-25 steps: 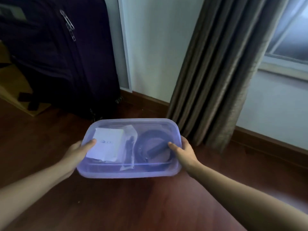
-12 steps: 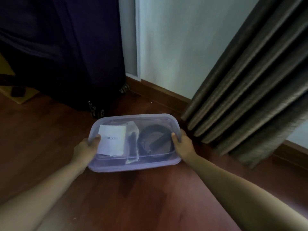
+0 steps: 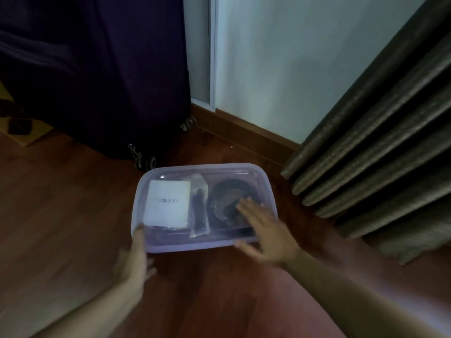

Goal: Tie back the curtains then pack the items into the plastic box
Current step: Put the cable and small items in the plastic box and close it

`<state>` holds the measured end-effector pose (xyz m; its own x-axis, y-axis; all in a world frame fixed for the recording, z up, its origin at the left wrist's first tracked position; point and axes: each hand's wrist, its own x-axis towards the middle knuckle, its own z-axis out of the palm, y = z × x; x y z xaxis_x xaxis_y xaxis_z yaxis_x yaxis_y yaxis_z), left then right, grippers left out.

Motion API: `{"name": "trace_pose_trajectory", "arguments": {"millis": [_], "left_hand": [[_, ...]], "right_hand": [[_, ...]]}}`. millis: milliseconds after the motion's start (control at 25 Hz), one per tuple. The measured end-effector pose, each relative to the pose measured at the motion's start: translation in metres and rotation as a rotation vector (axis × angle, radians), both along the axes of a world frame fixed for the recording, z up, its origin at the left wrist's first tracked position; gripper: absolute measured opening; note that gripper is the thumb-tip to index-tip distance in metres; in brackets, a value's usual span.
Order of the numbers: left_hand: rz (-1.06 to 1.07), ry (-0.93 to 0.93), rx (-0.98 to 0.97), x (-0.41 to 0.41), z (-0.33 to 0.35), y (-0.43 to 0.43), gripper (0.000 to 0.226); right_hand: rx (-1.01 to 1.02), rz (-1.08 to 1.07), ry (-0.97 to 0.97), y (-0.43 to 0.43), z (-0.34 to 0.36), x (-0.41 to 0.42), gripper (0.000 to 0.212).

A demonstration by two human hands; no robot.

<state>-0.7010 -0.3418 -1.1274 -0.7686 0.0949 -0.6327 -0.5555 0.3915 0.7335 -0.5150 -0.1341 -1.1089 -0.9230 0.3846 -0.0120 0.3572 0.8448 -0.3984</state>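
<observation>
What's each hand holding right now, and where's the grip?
Nothing is held. The plastic box sits on the floor; the left hand is open at its near-left corner, and the right hand is spread open over its right end, with no grip closed.

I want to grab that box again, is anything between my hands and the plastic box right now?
Nothing visible is in the way. The plastic box sits lidded on the floor; the right hand is spread open over its right end, and the left hand is open at its near left corner.
</observation>
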Motion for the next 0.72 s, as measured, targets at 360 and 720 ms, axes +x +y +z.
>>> {"name": "trace_pose_trajectory", "arguments": {"millis": [360,720], "left_hand": [[-0.054,-0.19,0.288,-0.036,0.004,0.093,0.044],[-0.377,-0.106,0.311,-0.067,0.002,0.171,0.045]], "right_hand": [[0.184,0.023,-0.184,0.039,-0.008,-0.037,0.053],[0.109,-0.268,-0.111,0.038,-0.024,-0.038,0.06]]}}
